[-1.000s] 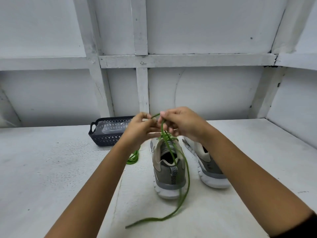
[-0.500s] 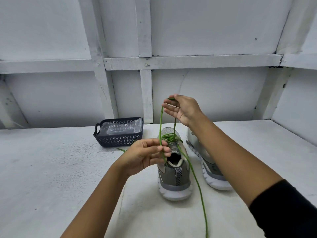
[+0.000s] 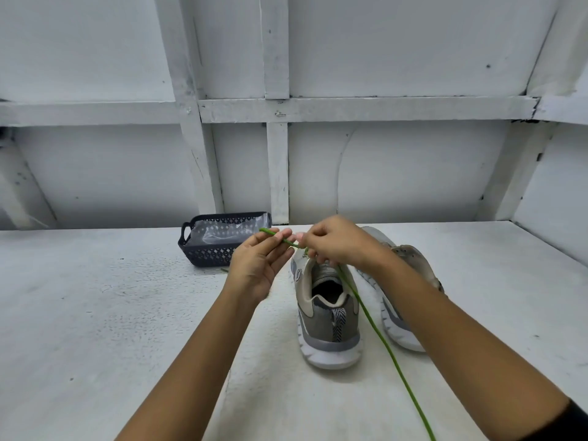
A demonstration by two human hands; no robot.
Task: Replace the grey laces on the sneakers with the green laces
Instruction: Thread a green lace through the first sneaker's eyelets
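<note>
Two grey shoes stand side by side on the white table [image 3: 95, 313], heels toward the camera. Both hands meet just above the tongue of the left shoe [image 3: 327, 323], working a green lace [image 3: 378, 337]. The left hand [image 3: 259, 265] is turned palm up with its fingers nearly straight, and the thumb appears to pin the lace's short free end against the fingertips; the tip of the lace pokes out past them toward the basket [image 3: 219, 253]. From there the lace runs a short way across to the right hand [image 3: 334, 243], which is curled over it, knuckles up, fingers closed on the lace right at the shoe's top eyelets. The eyelets themselves are hidden under that hand. Below the right hand the long end of the lace drops past the shoe's collar and trails over the table between the two shoes, out of the lower edge of the view. The right shoe [image 3: 399, 316] stands just beside the first, partly hidden behind the right forearm. The dark basket sits near the wall [image 3: 413, 170], left of the hands, with clear plastic [image 3: 222, 232] inside.
</note>
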